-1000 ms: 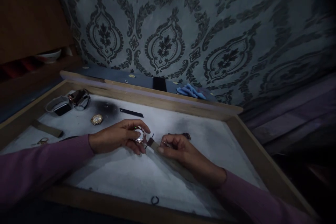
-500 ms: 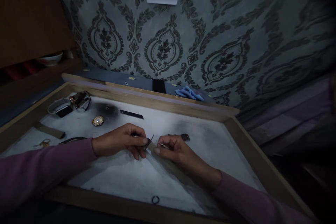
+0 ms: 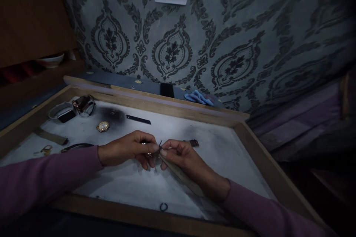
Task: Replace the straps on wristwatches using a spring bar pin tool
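Note:
Over the middle of the white-bottomed wooden tray, my two hands meet fingertip to fingertip. My left hand is closed, pinching a thin dark strip between thumb and forefinger. Something shiny and metallic shows among its fingers, too small to name. My right hand pinches close to the same strip, and an olive watch strap runs from its fingers down beneath the palm. The joint between strip and strap is hidden by fingers. Just behind the right hand lies a dark strap with a buckle.
A wooden rim surrounds the tray. Inside lie a gold watch head, a black blade, several watches at back left, another olive strap and a small black ring. Behind the rim rests a blue cloth.
My right hand has moved slightly left, its fingertips now meeting the left ones at the dark strip. A thin shiny piece seen at the right fingers no longer shows.

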Available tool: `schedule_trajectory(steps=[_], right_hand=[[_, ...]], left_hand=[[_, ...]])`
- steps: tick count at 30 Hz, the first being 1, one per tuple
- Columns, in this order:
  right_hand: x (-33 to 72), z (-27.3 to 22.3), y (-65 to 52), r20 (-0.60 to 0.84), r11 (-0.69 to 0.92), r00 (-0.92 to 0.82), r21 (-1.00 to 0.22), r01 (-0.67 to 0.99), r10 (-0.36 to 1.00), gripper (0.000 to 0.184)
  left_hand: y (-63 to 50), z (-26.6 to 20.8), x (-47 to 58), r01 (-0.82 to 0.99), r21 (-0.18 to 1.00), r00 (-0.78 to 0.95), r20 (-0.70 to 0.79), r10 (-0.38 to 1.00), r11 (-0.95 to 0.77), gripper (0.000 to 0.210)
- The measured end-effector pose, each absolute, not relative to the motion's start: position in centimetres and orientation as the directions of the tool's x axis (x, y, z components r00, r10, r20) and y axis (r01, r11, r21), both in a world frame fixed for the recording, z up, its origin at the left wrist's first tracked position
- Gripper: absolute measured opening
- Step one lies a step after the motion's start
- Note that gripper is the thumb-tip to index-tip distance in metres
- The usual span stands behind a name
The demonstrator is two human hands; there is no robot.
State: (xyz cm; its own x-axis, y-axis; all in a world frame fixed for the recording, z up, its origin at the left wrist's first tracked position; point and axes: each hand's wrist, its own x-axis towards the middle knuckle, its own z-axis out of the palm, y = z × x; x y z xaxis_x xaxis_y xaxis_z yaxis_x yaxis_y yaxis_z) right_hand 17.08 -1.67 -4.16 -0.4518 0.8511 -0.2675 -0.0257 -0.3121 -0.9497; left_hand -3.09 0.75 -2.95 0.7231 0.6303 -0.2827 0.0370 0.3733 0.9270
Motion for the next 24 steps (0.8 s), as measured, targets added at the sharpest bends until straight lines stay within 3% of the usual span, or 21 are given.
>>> schedule_trajectory(steps=[4, 9, 14, 24], right_hand=[[17.29, -4.05, -1.5, -0.271, -0.314, -0.426, -0.949, -0.033, 0.863, 0.035], [17.27, -3.97, -1.42, -0.233, -0.286, -0.411, -0.955, -0.073, 0.882, 0.036], [17.5, -4.31, -1.32, -0.19, -0.241, -0.409, -0.967, -0.076, 0.893, 0.03], [17.69, -4.7, -1.33, -0.135, -0.184, -0.45, -0.981, -0.068, 0.883, 0.021]], left_hand=[[0.91, -2.26, -3.45, -0.007, 0.918, 0.702, -0.278, 0.655, 0.397, 0.019], [1.02, -2.17, -3.94, -0.079, 0.895, 0.701, -0.264, 0.663, 0.44, 0.035], [1.08, -2.72, -4.06, -0.067, 0.889, 0.722, -0.27, 0.637, 0.453, 0.021], [0.69, -2.76, -3.77, -0.034, 0.901, 0.755, -0.261, 0.602, 0.432, 0.02]])
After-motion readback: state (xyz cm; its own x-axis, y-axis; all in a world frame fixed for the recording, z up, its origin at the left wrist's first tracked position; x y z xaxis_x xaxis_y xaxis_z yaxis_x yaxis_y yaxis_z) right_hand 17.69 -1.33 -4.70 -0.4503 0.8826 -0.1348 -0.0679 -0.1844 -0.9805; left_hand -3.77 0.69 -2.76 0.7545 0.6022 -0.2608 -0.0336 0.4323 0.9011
